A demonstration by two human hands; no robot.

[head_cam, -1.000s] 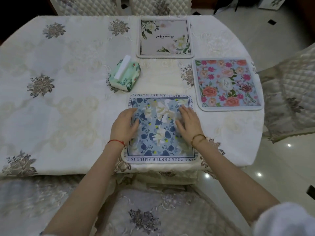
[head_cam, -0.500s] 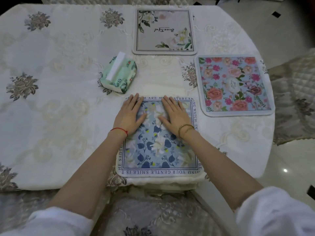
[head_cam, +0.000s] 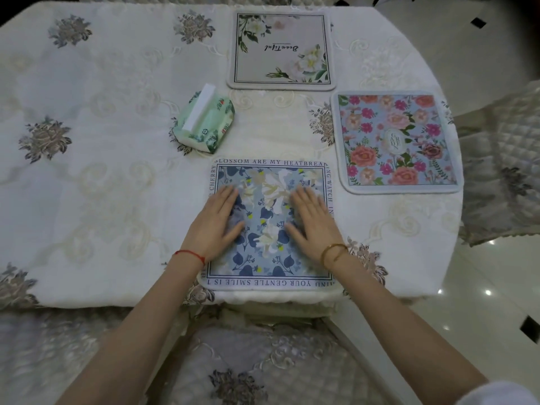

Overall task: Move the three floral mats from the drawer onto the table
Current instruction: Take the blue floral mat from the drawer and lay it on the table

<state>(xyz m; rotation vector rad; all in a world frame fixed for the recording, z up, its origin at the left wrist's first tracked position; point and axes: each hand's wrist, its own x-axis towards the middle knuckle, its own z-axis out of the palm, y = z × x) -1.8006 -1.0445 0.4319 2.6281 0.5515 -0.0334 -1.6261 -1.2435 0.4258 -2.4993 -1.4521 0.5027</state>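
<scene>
Both hands lay flat on blue mat (head_cam: 270, 223) at table's (head_cam: 102, 185) near edge, likely smoothing it: left hand (head_cam: 214, 225), right hand (head_cam: 311, 220), fingers straight, together, gripping nothing. Pink mat (head_cam: 397, 141) by right edge, pale mat (head_cam: 282, 49) at far edge. Tissue pack (head_cam: 204, 121) just beyond blue mat's far-left corner.

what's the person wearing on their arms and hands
Both forearms are bare. The left hand has a thin red string bracelet at the wrist. The right hand has thin gold-coloured bangles at the wrist. A white sleeve shows at the right elbow, at the frame's lower right corner. No rings or gloves are visible.
</scene>
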